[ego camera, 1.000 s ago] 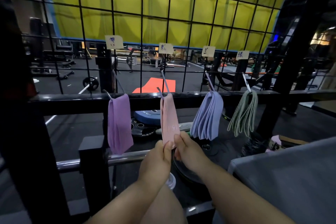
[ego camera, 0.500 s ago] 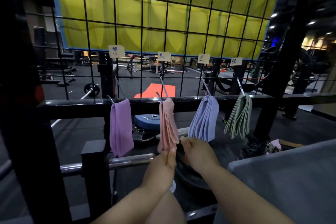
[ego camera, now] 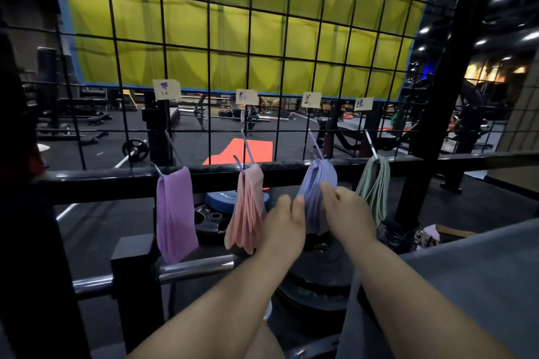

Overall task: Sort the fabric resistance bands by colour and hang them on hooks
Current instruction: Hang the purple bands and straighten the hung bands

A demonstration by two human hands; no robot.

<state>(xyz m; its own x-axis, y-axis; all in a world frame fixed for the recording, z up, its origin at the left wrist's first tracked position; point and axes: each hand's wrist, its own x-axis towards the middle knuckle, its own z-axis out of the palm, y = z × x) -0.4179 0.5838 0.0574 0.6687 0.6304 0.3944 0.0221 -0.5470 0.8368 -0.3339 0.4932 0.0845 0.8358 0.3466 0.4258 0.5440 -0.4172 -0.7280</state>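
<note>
Currently, four lots of fabric resistance bands, each on its own hook of a black wire grid panel (ego camera: 280, 38), all with the long axis vertical and the free loop ends pointing down.

1. Blue bands (ego camera: 319, 175): a lavender-blue woven bundle of many flat layers, fanned slightly, directly between the hands. The left hand (ego camera: 287, 221) pinches its lower left edge between thumb and forefinger. The right hand (ego camera: 347, 213) has its thumb against the bundle's right face with the other fingers curled; motion blur hides whether they close on a band.
2. Pink bands (ego camera: 248, 207): salmon, soft and matte, several layers splayed at the bottom, just left of the left hand.
3. Purple bands (ego camera: 175, 213): lilac, reading as one broad flat strip, so the layers cannot be counted. They hang well left of the left hand.
4. Green bands (ego camera: 374, 186): sage, the narrow edges showing as cords, just right of the right hand.

Fittings: four slanted metal hooks, one at (ego camera: 314, 144) straight above the hands, and four small paper labels (ego camera: 311, 100) with handwritten marks, one higher up over each hook.

Beyond the hands: a yellow curtain (ego camera: 233, 23) behind the grid. Below the left forearm lies a chrome bar (ego camera: 189, 267).
</note>
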